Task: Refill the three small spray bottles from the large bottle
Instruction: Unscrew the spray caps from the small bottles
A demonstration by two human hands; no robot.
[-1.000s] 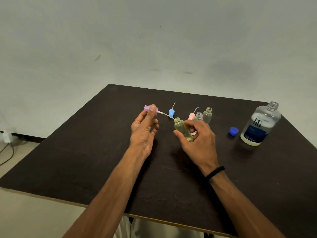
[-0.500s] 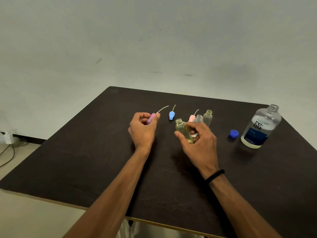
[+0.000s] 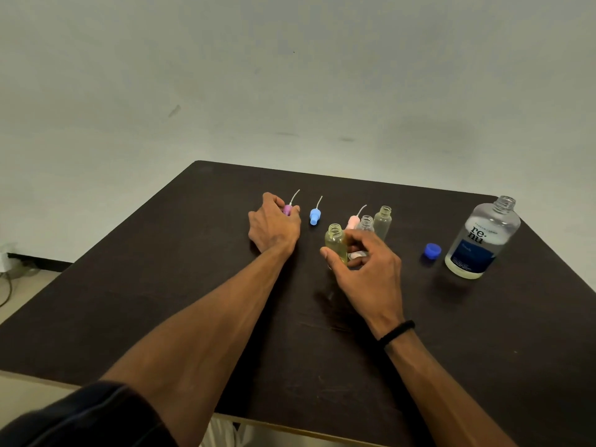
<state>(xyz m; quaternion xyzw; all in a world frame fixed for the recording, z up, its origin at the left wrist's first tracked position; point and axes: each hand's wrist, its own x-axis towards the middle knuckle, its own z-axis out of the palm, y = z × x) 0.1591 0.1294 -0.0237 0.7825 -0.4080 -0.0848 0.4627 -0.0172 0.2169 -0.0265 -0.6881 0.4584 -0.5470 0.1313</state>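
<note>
Dark table, three small bottles, three sprayers

left hand fingers curled, right hand gripping

"re-nu" on lg bottle (blue label)

We count three small open bottles, three spray heads, purple, blue, pink, one large bottle, one blue cap, our two hands, one table
</note>
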